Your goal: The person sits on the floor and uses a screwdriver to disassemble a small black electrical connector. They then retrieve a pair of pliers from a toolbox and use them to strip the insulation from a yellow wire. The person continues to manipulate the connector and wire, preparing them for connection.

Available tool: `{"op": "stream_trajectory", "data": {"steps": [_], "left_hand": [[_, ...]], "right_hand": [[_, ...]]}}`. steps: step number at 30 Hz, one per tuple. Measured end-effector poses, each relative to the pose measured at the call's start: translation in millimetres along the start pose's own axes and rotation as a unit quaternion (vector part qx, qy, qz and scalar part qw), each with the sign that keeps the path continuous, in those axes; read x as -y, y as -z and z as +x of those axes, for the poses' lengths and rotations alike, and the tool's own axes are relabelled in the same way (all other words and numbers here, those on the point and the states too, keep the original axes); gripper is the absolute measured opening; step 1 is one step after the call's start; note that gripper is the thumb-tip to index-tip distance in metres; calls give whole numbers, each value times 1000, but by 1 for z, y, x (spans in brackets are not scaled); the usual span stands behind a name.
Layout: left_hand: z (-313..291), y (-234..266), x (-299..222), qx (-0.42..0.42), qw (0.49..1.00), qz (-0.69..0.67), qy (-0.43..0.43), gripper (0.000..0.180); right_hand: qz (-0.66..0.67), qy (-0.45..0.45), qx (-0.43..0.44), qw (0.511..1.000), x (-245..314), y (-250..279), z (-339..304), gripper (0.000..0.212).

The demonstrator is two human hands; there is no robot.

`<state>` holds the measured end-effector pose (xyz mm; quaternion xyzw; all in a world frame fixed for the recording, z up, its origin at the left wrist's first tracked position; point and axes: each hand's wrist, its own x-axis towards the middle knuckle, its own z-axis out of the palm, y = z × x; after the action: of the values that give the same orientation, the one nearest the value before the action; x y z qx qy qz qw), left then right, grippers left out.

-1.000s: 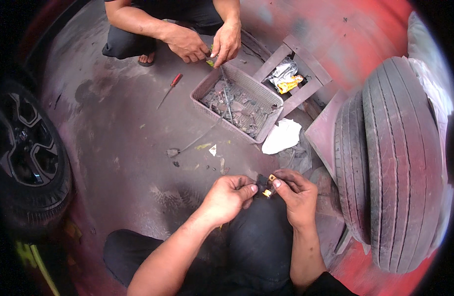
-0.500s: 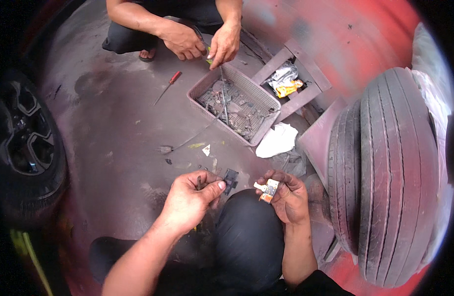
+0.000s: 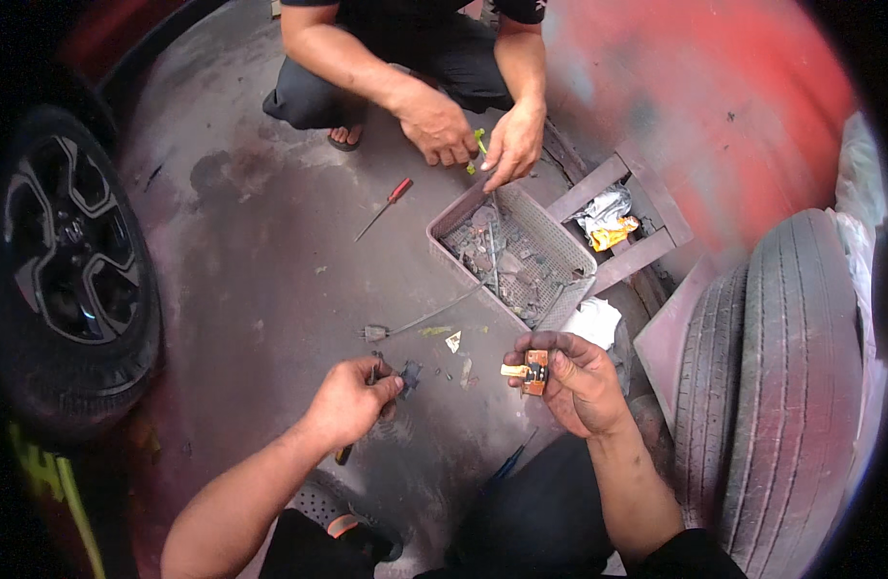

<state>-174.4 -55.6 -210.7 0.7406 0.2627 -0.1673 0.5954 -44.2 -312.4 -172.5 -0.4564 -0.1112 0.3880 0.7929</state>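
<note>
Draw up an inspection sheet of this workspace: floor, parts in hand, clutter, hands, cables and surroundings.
Surface: grey floor, stained with dark patches.
Parts: small dark piece; small orange-brown piece.
Clutter: red-handled screwdriver and white scrap lying loose; basket holding debris.
Hands: left hand grips the small dark piece; right hand grips the small orange-brown piece.
Cables: grey cable on the floor, beside the basket.
Surroundings: wheel at left, two tyres at right, co-worker squatting opposite.

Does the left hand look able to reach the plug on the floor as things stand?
Probably yes: the plug lies just beyond the left hand, with nothing visible blocking the way. But that hand grips a small black part, so picking up may need freed fingers.
</note>
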Motion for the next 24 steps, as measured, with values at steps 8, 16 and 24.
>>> {"op": "stream_trajectory", "data": {"steps": [8, 16, 24], "left_hand": [[53, -27, 108, -13, 977, -184, 109, 13], [55, -28, 73, 13, 957, -267, 113, 12], [48, -20, 63, 29, 951, -293, 93, 12]], "right_hand": [[48, -1, -98, 994, -71, 8, 53, 26], [133, 55, -127, 981, -79, 30, 80, 32], [27, 43, -184, 982, -86, 40, 74, 34]]}}
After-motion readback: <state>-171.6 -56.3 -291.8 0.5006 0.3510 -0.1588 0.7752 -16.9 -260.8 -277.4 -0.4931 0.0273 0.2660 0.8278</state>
